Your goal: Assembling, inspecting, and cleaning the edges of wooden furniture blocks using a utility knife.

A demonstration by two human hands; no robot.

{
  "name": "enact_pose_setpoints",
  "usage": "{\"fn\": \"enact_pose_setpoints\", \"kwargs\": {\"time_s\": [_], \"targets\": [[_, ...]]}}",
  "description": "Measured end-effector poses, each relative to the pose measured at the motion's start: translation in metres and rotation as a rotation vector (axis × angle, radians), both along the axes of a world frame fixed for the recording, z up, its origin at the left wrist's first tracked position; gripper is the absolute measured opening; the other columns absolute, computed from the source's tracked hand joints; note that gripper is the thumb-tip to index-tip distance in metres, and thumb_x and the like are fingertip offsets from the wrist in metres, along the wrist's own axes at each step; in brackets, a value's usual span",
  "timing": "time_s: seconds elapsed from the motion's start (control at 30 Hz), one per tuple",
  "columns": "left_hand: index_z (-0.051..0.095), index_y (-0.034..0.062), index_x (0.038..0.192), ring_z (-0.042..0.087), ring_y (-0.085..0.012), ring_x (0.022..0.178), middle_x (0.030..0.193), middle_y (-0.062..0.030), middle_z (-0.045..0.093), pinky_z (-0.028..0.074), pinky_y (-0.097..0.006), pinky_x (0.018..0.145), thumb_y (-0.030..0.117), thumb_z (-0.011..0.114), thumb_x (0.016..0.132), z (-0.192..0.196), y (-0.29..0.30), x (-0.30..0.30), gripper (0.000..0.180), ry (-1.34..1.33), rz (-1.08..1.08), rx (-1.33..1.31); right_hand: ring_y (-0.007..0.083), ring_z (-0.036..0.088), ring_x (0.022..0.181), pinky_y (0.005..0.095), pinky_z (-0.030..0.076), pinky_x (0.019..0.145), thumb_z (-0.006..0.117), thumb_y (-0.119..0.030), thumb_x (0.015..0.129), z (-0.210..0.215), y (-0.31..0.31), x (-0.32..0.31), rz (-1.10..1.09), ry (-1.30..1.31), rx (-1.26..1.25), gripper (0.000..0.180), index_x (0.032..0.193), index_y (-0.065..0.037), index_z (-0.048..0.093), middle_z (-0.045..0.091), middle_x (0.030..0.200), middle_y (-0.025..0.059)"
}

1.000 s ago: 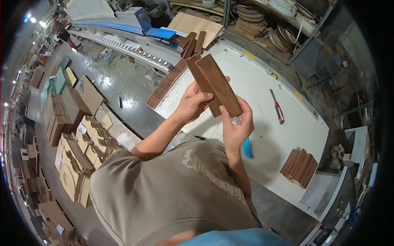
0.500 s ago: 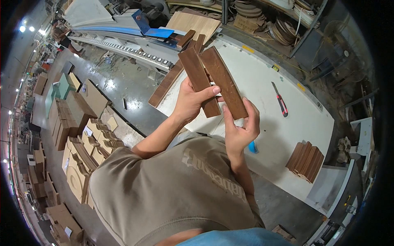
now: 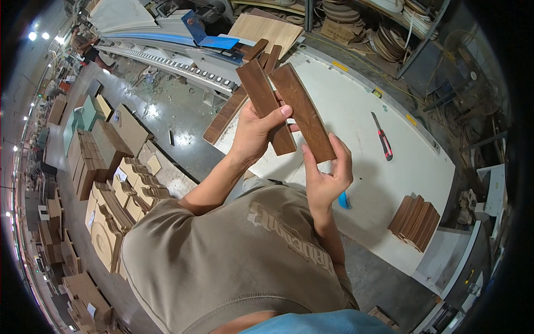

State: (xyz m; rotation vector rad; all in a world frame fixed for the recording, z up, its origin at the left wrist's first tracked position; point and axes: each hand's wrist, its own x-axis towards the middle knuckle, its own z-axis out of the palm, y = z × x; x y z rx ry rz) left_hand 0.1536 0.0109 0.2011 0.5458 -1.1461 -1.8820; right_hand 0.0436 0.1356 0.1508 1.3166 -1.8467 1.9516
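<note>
Over the white tabletop [image 3: 361,119], two brown boards [image 3: 305,111] have spread apart.

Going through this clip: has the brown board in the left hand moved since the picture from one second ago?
Yes. Judged against the knife lying on the white table, the board in the left hand has shifted leftward.

Shirt [image 3: 217,250]: taupe, short loose sleeves [image 3: 158,214], pale lettering [image 3: 289,239] across the chest. Collar [image 3: 261,304] same tone, stitched seam alongside. Blue piece [image 3: 322,324] next to the collar at the lower edge, kind unclear. Light grey legwear [image 3: 251,182], only a patch showing. Hands [image 3: 250,133] bare, ditto forearms [image 3: 218,179].
</note>
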Motion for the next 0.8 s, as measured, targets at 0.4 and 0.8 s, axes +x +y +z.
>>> {"fn": "enact_pose_setpoints", "kwargs": {"time_s": [0.4,0.8], "targets": [[0.056,-0.0005,0.129,0.065,-0.014,0.102,0.113,-0.0068,0.067,0.053,-0.031,0.091,0.019,0.064,0.101,-0.017,0.004,-0.007,0.035,-0.101,-0.157,-0.017,0.0239,0.061,0.089,0.0348,0.05,0.076,0.073,-0.01,0.09,-0.001,-0.005,0.0,0.243,-0.411,0.159,0.036,0.123,0.001,0.065,0.061,0.103,0.0123],[0.041,-0.0007,0.145,0.054,-0.0233,0.129,0.142,-0.015,0.053,0.044,-0.039,0.112,0.036,0.037,0.111,-0.051,0.028,-0.037,0.05,0.023,-0.29,0.214,0.0252,0.067,0.112,0.0352,0.053,0.094,0.069,-0.005,0.093,-0.031,0.002,-0.02,0.391,-0.523,0.146,0.034,0.125,0.002,0.064,0.068,0.124,0.0179]]}}
